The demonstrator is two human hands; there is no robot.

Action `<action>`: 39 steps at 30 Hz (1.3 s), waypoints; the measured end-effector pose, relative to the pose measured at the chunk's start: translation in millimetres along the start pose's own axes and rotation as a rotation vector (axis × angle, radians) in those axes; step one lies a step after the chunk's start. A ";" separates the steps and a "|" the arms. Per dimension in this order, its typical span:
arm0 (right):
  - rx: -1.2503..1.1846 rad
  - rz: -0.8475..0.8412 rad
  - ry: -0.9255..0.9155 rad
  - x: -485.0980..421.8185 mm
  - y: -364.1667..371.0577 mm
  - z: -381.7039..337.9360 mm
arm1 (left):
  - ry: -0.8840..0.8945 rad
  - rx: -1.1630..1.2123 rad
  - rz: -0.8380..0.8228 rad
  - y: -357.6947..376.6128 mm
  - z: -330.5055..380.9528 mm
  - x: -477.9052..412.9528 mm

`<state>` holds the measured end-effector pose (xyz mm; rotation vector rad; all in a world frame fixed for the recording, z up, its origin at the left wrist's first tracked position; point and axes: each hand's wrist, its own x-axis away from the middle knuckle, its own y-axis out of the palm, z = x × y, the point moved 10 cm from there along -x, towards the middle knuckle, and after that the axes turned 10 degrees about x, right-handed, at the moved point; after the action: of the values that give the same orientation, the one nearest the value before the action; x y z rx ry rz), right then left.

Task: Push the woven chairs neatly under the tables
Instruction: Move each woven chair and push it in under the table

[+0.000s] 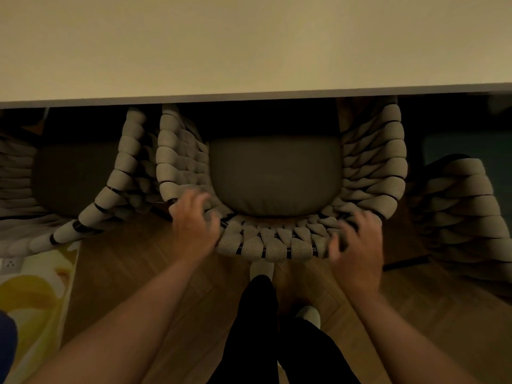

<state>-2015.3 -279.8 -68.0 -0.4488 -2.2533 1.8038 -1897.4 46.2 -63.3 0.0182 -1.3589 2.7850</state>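
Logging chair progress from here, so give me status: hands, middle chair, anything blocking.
Left hand and right hand open on the middle chair's back rim. Seat partly under table. Neighbouring chair close on the left; nothing blocking.

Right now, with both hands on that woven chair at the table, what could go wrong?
The middle chair sits very close beside the left chair; a crooked push might make their woven rims rub or catch. The left hand and right hand rest on the curved backrest rim, so fingers could get pinched against the table edge if the push runs far.
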 end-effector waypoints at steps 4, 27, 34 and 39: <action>0.117 -0.112 -0.308 -12.8 28.5 -34.6 | 0.267 -0.423 -0.493 59.9 -0.6 6.7; 0.225 -0.052 -0.387 -27.1 35.8 -34.9 | 0.289 -0.495 -0.346 64.7 -4.8 6.5; 0.235 -0.082 -0.391 -15.9 44.0 -37.9 | 0.283 -0.476 -0.339 58.6 -12.8 5.9; 0.289 -0.148 -0.389 -13.9 47.8 -35.7 | 0.258 -0.508 -0.362 60.1 -8.5 13.4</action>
<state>-1985.0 -243.0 -106.4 0.1307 -2.1233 2.2411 -1913.3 16.4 -115.5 -0.0980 -1.7382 2.0162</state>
